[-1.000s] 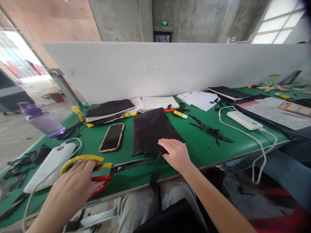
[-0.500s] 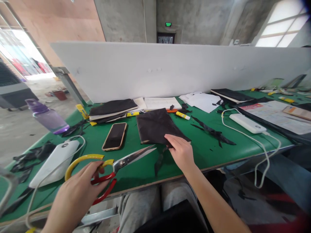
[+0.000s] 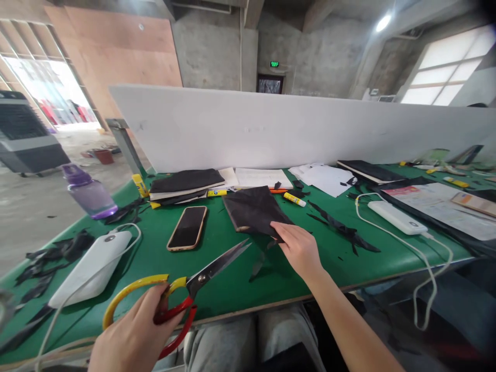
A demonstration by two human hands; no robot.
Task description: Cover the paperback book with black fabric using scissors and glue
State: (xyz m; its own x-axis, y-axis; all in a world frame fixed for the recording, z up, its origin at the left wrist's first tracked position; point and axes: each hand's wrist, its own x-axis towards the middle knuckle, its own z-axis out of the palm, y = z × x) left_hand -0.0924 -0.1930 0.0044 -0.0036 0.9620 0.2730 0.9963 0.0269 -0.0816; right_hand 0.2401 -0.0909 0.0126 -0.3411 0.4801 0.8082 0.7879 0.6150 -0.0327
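My left hand point(image 3: 135, 328) is closed on the handles of large scissors point(image 3: 202, 279), one handle yellow and the other red. Their blades point up and right, nearly together, a short way below the black-covered book point(image 3: 253, 209). That book is pinched at its lower right corner by my right hand point(image 3: 296, 248), tilted above the green table. A dark scrap point(image 3: 258, 266) hangs or lies under the book, close to the right fingers. Left of the book lies a phone point(image 3: 187, 228) with a dark screen.
A white power bank point(image 3: 93, 268) with a cable and a purple bottle point(image 3: 90, 194) are at left. Black-covered books point(image 3: 186, 181), glue sticks point(image 3: 294, 200), white paper point(image 3: 323, 178) and black scraps point(image 3: 344, 227) lie farther back. Another power bank point(image 3: 397, 217) is at right. A white partition point(image 3: 248, 129) stands behind.
The view has tipped up, so things sit lower in the picture. The book's near right corner is tilted more, and the scissors point more steeply upward. Both hands keep their holds.
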